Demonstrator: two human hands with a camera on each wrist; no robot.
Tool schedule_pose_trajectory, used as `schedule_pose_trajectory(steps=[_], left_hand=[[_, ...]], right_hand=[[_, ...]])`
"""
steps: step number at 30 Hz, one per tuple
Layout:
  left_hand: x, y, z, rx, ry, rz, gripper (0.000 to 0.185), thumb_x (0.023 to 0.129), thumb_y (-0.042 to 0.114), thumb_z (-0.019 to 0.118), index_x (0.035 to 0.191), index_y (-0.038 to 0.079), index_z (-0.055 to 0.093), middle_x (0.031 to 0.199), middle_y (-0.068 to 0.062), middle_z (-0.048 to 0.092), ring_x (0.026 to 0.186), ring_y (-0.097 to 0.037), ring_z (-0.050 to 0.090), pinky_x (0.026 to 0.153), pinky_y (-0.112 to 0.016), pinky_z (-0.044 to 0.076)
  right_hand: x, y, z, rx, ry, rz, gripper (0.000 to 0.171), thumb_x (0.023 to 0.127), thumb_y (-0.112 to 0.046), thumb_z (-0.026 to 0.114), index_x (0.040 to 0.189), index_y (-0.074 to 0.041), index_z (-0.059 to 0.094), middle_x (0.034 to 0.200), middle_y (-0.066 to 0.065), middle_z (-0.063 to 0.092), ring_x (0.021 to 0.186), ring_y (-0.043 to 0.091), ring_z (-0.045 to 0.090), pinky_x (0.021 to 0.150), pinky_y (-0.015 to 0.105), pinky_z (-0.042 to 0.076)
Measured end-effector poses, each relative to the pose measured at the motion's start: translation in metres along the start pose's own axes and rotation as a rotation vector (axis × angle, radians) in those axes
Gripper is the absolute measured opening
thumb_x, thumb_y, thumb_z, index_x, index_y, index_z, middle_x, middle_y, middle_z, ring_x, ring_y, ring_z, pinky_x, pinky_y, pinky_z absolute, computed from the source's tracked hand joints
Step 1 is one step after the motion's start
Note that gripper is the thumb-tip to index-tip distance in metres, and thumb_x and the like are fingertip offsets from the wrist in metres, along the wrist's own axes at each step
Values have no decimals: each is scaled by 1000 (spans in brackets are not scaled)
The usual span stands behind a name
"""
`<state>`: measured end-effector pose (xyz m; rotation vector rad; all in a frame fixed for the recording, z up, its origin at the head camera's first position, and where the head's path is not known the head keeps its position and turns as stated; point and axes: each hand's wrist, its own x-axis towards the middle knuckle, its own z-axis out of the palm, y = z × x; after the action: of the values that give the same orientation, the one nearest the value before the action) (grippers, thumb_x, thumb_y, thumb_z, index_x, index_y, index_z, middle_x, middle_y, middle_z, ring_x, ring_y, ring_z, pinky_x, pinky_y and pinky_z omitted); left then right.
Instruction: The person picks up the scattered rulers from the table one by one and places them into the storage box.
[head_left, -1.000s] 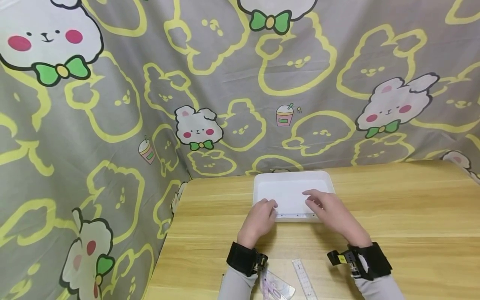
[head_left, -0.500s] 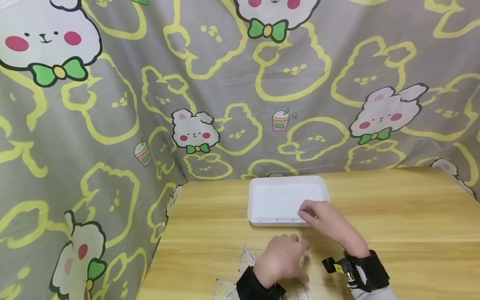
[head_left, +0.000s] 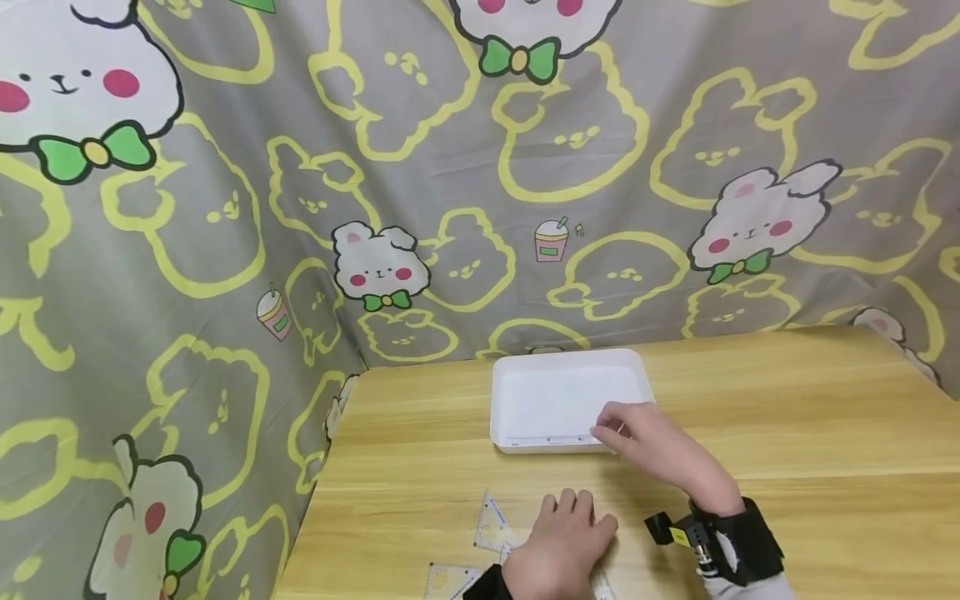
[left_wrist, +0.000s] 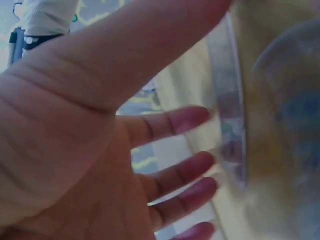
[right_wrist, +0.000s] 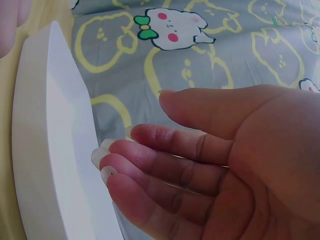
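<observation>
My left hand (head_left: 564,537) is low over the table's near side, above a clear ruler (head_left: 602,586) that it partly covers. In the left wrist view its fingers reach toward the ruler (left_wrist: 231,110), with the thumb tip close to one end; contact is unclear. A curved transparent piece (left_wrist: 300,100) lies beside it, blurred. My right hand (head_left: 648,442) hovers at the near right corner of the white tray (head_left: 566,379), fingers loosely bent, holding nothing. Along the tray's near inside edge lies another clear ruler (head_left: 543,440).
Left of my left hand lie a clear set square (head_left: 492,525) and a second transparent piece (head_left: 447,577) with printed marks. A patterned grey curtain (head_left: 450,167) hangs behind the wooden table (head_left: 787,417) and along its left side.
My left hand has left the tray, come back toward me and lowered over the ruler on the table. My right hand has stayed by the tray's near right corner.
</observation>
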<state>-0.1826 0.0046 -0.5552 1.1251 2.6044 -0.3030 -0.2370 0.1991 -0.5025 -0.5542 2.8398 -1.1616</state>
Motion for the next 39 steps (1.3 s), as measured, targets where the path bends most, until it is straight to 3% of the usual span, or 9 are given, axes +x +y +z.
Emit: schedule_pose_trajectory(steps=[2,7,10,16,20,23,26,31,39], left_hand=[[3,0,1,-31,22,73,75,69,78,82,130,44,54,113,12,42,99,-10,33,84,-30,31],[8,1,3,-179,60,291,26,90,54,76,113,43,70,108,20,49,90,-1,34,75,-22,26],[10,2,4,-218,75,341,8,93,44,77,99,40,73,101,23,51,86,1,34,74,-21,25],[14,2,5,-228,66,328,19,86,26,83,82,36,68,83,25,49,78,3,40,75,-20,27],[16,-6,4,-291,50,321,18,92,27,82,83,31,66,73,24,52,68,7,45,72,-13,32],[12,-21,0,-382,45,306,15,95,30,79,88,27,65,74,22,54,64,7,47,66,-9,36],[6,-38,-7,-481,86,289,14,96,25,77,91,23,64,77,20,57,64,6,48,63,-8,39],[0,-59,-16,-563,196,230,15,95,21,78,92,20,64,77,19,62,64,7,49,62,-10,40],[-2,-76,-17,-668,275,131,14,96,19,77,95,19,63,82,17,65,70,6,53,65,-14,44]], right_hand=[[0,1,-1,-1,5,8,16,105,-25,65,104,-11,72,94,-3,72,83,9,64,73,32,54],[-2,6,-5,-3,6,22,19,106,-29,64,105,-11,72,95,-3,72,87,12,65,76,35,55],[-3,9,-8,-3,17,34,20,106,-29,63,104,-10,71,95,-1,72,87,12,65,77,36,54],[-6,14,-13,-9,13,52,20,105,-30,64,97,-11,68,85,-3,69,73,8,59,68,30,50],[-9,15,-14,9,-33,39,19,106,-28,62,96,-12,67,79,-6,65,68,6,55,64,27,47],[-8,14,-15,54,-101,-1,17,107,-24,60,97,-13,68,79,-6,64,68,6,55,63,27,46],[-7,13,-16,121,-192,-25,17,107,-23,59,98,-14,70,83,-5,65,70,10,59,62,28,49],[-9,11,-17,274,-328,20,18,106,-24,62,104,-9,71,92,2,68,83,23,66,68,32,59],[-7,8,-11,310,-369,-37,18,95,-21,77,104,-7,71,91,0,73,81,14,69,69,30,58]])
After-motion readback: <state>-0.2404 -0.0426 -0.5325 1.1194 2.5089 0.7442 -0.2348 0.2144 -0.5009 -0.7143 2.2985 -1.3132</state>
